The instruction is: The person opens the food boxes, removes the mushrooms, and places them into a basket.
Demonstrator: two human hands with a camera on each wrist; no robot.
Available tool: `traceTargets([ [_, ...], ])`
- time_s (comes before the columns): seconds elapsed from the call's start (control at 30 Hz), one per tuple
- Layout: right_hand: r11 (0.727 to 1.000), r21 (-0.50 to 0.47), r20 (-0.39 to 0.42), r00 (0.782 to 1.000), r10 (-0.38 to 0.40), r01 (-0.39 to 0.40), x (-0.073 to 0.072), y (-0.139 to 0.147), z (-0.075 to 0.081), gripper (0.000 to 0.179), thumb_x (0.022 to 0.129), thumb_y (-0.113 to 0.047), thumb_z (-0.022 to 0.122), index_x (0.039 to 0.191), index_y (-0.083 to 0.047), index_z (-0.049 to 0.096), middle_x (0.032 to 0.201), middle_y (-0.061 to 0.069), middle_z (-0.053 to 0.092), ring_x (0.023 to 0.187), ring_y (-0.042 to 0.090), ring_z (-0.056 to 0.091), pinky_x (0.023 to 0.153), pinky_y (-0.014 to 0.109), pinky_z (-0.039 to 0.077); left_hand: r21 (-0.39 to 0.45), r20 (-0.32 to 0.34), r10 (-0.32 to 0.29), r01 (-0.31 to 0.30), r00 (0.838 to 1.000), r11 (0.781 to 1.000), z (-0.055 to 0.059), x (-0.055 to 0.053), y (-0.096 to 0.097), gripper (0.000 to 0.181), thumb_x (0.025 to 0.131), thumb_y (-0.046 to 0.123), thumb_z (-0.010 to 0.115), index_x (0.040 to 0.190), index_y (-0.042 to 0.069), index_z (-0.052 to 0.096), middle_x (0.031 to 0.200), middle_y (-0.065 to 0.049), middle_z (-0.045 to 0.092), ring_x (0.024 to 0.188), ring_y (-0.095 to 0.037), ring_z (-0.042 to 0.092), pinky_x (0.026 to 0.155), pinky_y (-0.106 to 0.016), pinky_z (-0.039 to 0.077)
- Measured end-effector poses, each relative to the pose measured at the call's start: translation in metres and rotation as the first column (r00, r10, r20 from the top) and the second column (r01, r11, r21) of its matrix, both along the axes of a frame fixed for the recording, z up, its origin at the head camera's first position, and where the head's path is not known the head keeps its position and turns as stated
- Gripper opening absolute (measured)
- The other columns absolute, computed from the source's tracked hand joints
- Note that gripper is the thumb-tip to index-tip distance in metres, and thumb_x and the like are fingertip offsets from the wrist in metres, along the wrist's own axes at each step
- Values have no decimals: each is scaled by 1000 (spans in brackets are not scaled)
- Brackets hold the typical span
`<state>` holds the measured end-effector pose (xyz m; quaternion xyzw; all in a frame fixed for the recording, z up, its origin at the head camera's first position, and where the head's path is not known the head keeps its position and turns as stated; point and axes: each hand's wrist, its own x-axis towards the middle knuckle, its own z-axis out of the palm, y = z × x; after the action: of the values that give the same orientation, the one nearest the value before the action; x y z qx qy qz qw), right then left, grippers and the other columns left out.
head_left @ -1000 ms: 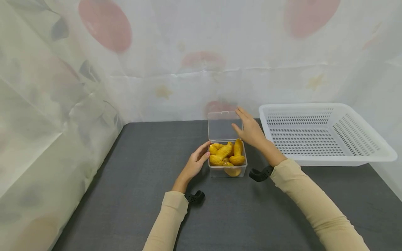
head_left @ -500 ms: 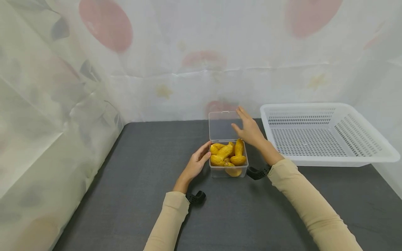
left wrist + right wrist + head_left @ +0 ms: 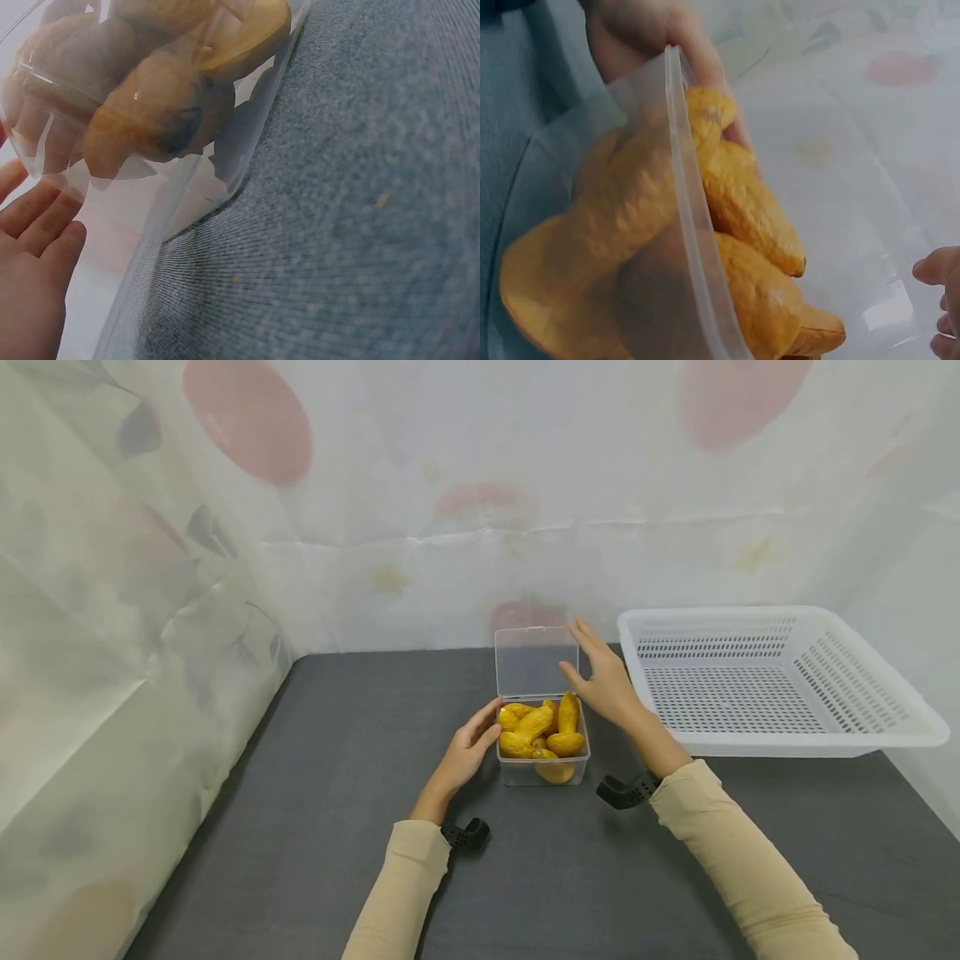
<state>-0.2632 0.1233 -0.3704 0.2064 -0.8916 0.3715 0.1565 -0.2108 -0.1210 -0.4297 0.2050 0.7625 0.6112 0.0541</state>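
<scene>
A clear plastic box (image 3: pixel 517 772) stands on the dark table, heaped with small bumpy yellow squashes (image 3: pixel 536 723). Its hinged clear lid (image 3: pixel 534 662) is raised at the back. My left hand (image 3: pixel 462 758) rests along the box's left side, fingers extended; in the left wrist view the fingers (image 3: pixel 56 225) lie against the clear wall. To the right of the lid is my right hand (image 3: pixel 606 682), its fingers spread and thumb apart, holding nothing. Whether its fingertips touch the lid's edge I cannot tell. Several squashes (image 3: pixel 754 214) rise above the rim in the right wrist view.
A white perforated plastic basket (image 3: pixel 780 748) sits at the back right, just beyond my right forearm. The dark table (image 3: pixel 360 777) extends left and in front of the box. A printed sheet (image 3: pixel 420 502) hangs behind, and another covers the left side.
My right hand has shifted slightly to the right, off the lid's upper right part. My left hand, the box and the raised lid stay as they were.
</scene>
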Motion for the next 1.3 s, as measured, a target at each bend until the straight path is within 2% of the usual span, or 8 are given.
traceTargets([
  [0.13, 999, -34, -53, 999, -4, 2, 10, 1, -3, 56, 94, -12, 61, 144, 5, 40, 153, 25, 36, 142, 41, 36, 116, 55, 35, -5, -6, 17, -17, 1000, 1000, 0, 0, 0, 50, 103, 9, 43, 150, -2, 29, 156, -21, 32, 146, -36, 31, 116, -50, 36],
  [0.3, 998, -58, -73, 997, -19, 15, 21, 1, -8, 48, 93, -12, 64, 136, 4, 51, 141, 25, 52, 131, 41, 49, 109, 55, 43, 10, -36, 19, -18, 999, 1000, -3, 0, 1, 49, 103, 8, 42, 149, -4, 30, 156, -23, 31, 145, -39, 31, 114, -53, 35],
  [0.53, 991, -129, -114, 993, -35, 20, 33, 3, -17, 38, 89, -7, 67, 124, 5, 61, 123, 24, 64, 111, 40, 62, 96, 53, 52, 15, -48, 28, -27, 998, 1000, -27, -13, 0, 49, 104, 12, 41, 151, 4, 30, 157, -18, 32, 147, -34, 31, 116, -52, 34],
  [0.63, 988, -151, -93, 995, -39, 24, 36, 3, -22, 35, 87, -5, 69, 121, 5, 63, 119, 23, 67, 105, 39, 64, 93, 51, 54, 10, -51, 28, -27, 998, 1000, -30, -15, 0, 50, 104, 15, 42, 151, 5, 30, 158, -16, 32, 147, -33, 32, 115, -52, 35],
  [0.93, 978, -205, 0, 999, -41, 40, 40, 2, -37, 37, 85, -4, 70, 121, 6, 63, 119, 24, 67, 105, 38, 66, 91, 50, 56, 28, -60, 17, -16, 998, 999, -31, -16, 2, 50, 104, 16, 42, 151, 4, 30, 157, -18, 33, 147, -34, 30, 116, -53, 33],
  [1.3, 980, -196, 67, 998, -10, 23, 40, 0, -40, 42, 84, -4, 72, 123, 8, 61, 122, 26, 64, 108, 39, 64, 92, 51, 56, 16, -35, 33, -32, 999, 999, -30, -16, 1, 50, 104, 12, 41, 152, 4, 29, 158, -18, 31, 147, -34, 30, 117, -52, 33],
])
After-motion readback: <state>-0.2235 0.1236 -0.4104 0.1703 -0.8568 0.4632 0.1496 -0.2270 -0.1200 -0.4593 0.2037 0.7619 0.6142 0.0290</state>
